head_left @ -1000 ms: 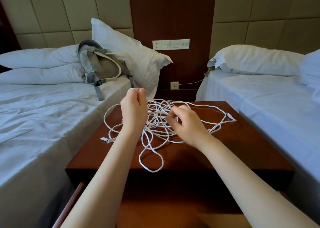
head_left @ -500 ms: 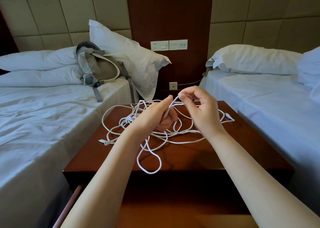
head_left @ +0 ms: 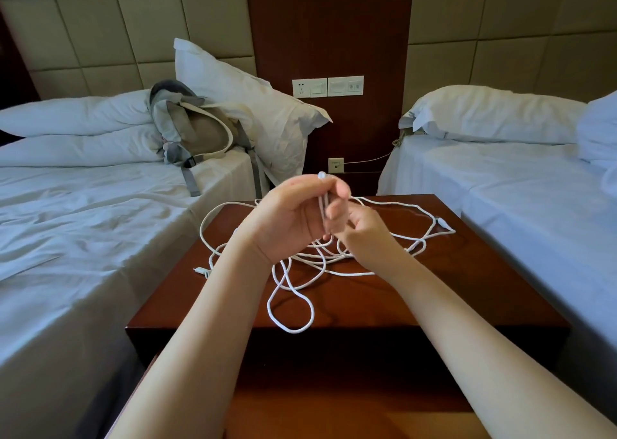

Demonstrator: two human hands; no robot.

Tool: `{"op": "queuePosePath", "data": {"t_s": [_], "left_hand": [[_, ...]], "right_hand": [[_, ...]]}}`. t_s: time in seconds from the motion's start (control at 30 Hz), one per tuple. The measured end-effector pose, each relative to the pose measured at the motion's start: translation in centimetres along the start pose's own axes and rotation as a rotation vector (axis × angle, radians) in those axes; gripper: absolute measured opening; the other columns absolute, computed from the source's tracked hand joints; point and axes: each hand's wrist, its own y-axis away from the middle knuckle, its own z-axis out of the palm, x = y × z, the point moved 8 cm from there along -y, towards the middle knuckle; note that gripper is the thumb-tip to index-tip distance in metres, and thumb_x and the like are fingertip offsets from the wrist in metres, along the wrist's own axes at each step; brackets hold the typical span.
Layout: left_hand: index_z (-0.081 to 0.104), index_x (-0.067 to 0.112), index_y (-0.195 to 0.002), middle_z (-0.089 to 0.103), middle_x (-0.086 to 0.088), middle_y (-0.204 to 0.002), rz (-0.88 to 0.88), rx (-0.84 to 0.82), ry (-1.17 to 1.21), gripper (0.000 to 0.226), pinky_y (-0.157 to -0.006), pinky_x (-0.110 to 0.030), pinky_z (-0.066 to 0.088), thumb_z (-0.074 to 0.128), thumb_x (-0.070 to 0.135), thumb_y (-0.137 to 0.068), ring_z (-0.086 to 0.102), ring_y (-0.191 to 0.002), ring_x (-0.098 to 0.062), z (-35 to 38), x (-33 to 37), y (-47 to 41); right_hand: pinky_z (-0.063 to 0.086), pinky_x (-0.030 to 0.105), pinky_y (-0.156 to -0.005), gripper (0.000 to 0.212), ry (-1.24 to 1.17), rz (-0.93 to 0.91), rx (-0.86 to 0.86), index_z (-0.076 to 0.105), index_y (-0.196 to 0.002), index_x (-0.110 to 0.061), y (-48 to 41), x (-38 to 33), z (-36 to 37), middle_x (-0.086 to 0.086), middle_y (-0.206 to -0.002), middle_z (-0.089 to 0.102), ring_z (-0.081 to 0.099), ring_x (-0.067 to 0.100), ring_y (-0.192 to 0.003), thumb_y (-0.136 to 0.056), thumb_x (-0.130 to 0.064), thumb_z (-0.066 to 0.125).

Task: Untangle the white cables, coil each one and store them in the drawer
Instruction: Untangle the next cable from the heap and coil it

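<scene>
A tangle of white cables (head_left: 293, 301) lies spread over the dark wooden nightstand (head_left: 467, 291), with one loop hanging toward its front edge. My left hand (head_left: 290, 218) is raised above the pile and grips a few strands, a white cable end sticking out above its fingers. My right hand (head_left: 360, 231) is just beside it, fingers curled round the same strands a little lower. Plug ends lie at the left (head_left: 202, 271) and right (head_left: 444, 225) of the tangle. The open drawer (head_left: 334, 418) shows below the nightstand's front edge.
A bed with white sheets (head_left: 83, 238) flanks the nightstand on the left, carrying a grey backpack (head_left: 193, 131) and pillows. A second bed (head_left: 534, 205) stands on the right. Wall sockets (head_left: 327, 86) sit on the panel behind.
Both hands lifted strands off the pile and came together. The left hand rose and turned palm-up holding the cable end; the right hand dropped slightly beside it.
</scene>
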Motion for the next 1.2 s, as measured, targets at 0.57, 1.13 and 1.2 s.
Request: {"op": "queuePosePath", "data": {"t_s": [0.57,1.13,1.2], "left_hand": [[0.061,0.021,-0.066,0.063,-0.001,-0.068,0.53,1.279,-0.757,0.035,-0.07,-0.026,0.048,0.045,0.008,-0.095,0.061,-0.067,-0.012,-8.9,4.0,6.4],[0.035,0.011,-0.042,0.023,0.002,-0.032,-0.551,0.567,-0.628,0.073,-0.035,-0.013,0.018,0.02,0.06,-0.094,0.021,-0.028,-0.01,-7.8,-5.1,2.0],[0.033,0.014,-0.04,0.021,0.003,-0.034,-0.58,0.391,-0.472,0.07,-0.033,-0.012,0.016,0.023,0.06,-0.092,0.018,-0.029,-0.008,-6.8,-5.9,1.9]], "right_hand": [[0.03,0.022,-0.06,0.022,0.473,-0.344,0.21,0.057,-0.067,-0.015,-0.6,1.5,2.8,-0.013,-0.061,0.045,0.039,0.003,-0.059,-0.089,-0.018,0.056],[0.038,0.011,-0.071,0.014,0.351,-0.388,0.394,0.065,-0.086,-0.006,-0.1,0.9,0.4,0.004,-0.081,0.067,0.057,0.011,-0.078,-0.09,-0.01,0.053],[0.034,0.004,-0.075,0.02,0.342,-0.395,0.385,0.065,-0.085,-0.005,-0.1,0.8,0.5,0.004,-0.082,0.067,0.054,0.008,-0.081,-0.089,-0.017,0.049]]}}
